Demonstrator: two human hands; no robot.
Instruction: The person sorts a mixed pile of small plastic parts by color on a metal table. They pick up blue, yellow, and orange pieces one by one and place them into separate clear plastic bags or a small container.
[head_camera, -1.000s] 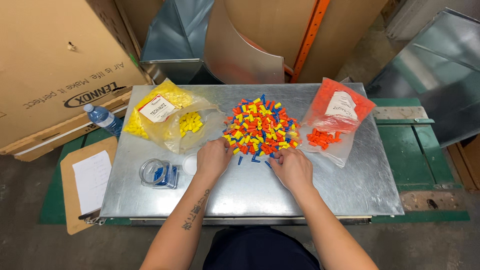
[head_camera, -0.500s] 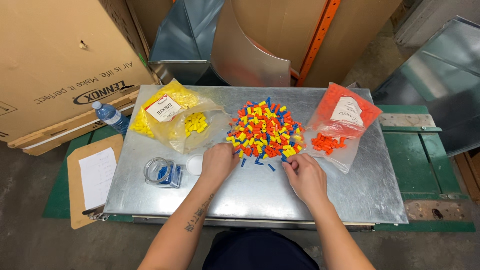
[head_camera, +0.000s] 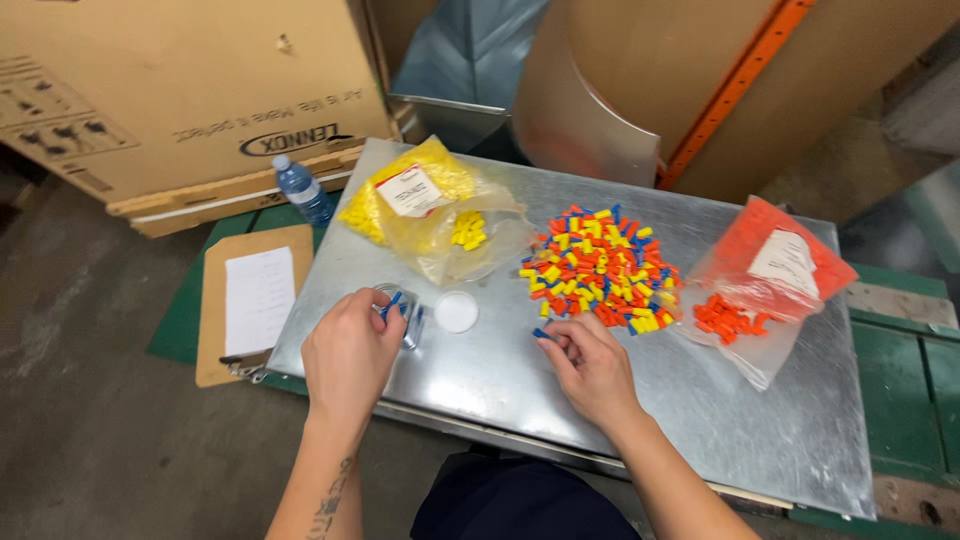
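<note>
We count two hands, the left hand (head_camera: 352, 357) and the right hand (head_camera: 592, 368). We see two plastic bags, one yellow bag (head_camera: 425, 200) and one orange bag (head_camera: 775, 265). There is one mixed pile (head_camera: 600, 268), one water bottle (head_camera: 303, 190), one clipboard (head_camera: 247, 300), and one white lid (head_camera: 456, 311).

Small blue caps (head_camera: 541, 333), one loose by the mixed heap (head_camera: 600, 268), others perhaps in a clear bag (head_camera: 400, 308)

Bare forearms, no sleeves, no gloves or rings on either hand; dark script tattoo runs along left forearm (head_camera: 325, 500), well back from fingers (head_camera: 385, 312). Dark navy garment at waist.
</note>
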